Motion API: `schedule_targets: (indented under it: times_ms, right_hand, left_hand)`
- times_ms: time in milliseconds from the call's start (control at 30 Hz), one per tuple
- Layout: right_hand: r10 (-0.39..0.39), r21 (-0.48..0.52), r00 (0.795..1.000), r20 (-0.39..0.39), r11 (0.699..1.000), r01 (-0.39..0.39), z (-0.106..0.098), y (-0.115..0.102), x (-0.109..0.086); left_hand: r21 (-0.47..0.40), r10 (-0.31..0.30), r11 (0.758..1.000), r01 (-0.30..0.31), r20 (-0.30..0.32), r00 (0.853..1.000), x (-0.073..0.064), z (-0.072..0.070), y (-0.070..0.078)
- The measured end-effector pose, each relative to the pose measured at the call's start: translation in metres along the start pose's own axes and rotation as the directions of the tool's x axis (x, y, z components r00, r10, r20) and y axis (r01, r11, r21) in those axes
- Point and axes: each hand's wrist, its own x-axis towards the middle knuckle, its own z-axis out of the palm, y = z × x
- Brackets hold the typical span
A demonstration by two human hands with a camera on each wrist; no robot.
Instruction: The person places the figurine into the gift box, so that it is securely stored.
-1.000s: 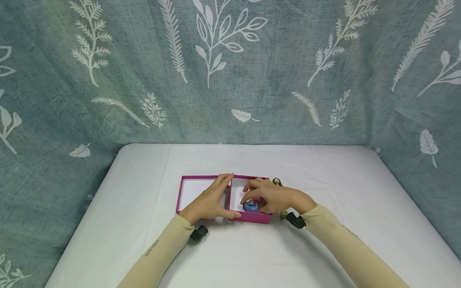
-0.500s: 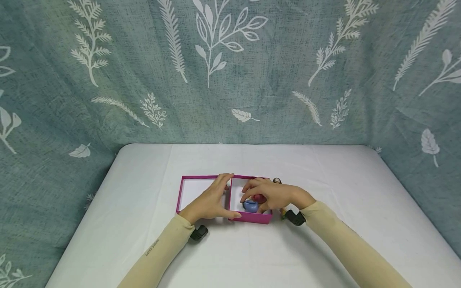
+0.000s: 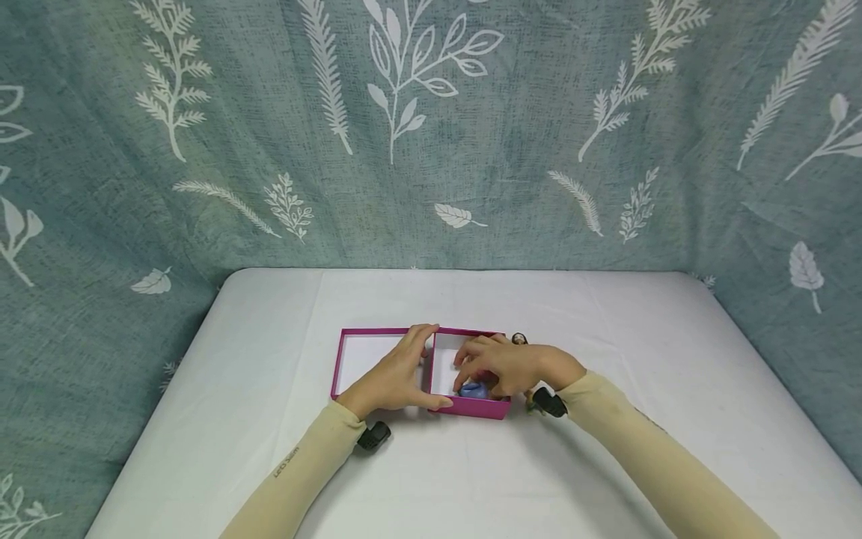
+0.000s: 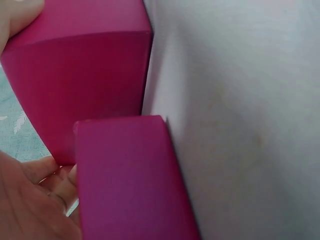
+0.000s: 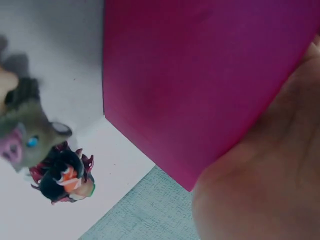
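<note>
A magenta open box (image 3: 471,406) with a white inside stands mid-table. My left hand (image 3: 393,376) grips it across its left end, thumb on the front wall and fingers at the back. In the left wrist view the hand (image 4: 30,200) spans the box's magenta end wall (image 4: 85,85). My right hand (image 3: 515,368) reaches down into the box, with curled fingers and thumb pinching a rounded blue toy piece (image 3: 474,391). The palm hides much of the inside. In the right wrist view the hand (image 5: 265,170) lies over the box wall (image 5: 185,75).
A shallower magenta tray, perhaps the lid (image 3: 339,363), lies against the box's left side, partly under my left forearm. Right of the box stand small figurines: a dark-haired one (image 5: 62,175) and a grey animal with a pink snout (image 5: 30,135). A patterned cloth (image 3: 431,209) hangs behind.
My right hand has lowered slightly and its fingers have closed in around the blue piece. A red piece seen beside it earlier is now hidden. The left hand stays in place.
</note>
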Motion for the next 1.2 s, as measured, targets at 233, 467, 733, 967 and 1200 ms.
schedule_targets:
  times_ms: [233,467,733,967,1200]
  right_hand:
    - [0.019,-0.017,1.000,0.012,1.000,-0.019,-0.0002,-0.0030,-0.0012]
    - [0.032,-0.033,0.999,0.034,0.999,-0.031,-0.0007,-0.0020,-0.0001]
    - [0.036,-0.046,0.998,0.046,0.998,-0.034,-0.0006,-0.0016,0.0018]
    - [0.066,-0.059,0.995,0.073,0.996,-0.062,-0.0010,-0.0021,0.0029]
    - [0.069,-0.074,0.993,0.094,0.995,-0.062,-0.0024,-0.0027,0.0033]
  left_hand:
    - [0.017,0.000,1.000,0.000,-0.003,1.000,0.0004,0.0008,-0.0001]
    - [0.015,0.001,1.000,-0.001,-0.002,1.000,0.0007,-0.0002,0.0008]
    - [0.008,0.002,1.000,-0.002,0.004,1.000,0.0004,-0.0008,0.0001]
    - [-0.003,0.001,1.000,0.000,0.006,1.000,0.0005,-0.0009,0.0005]
    - [-0.015,-0.011,1.000,0.011,0.018,1.000,0.0005,0.0000,0.0008]
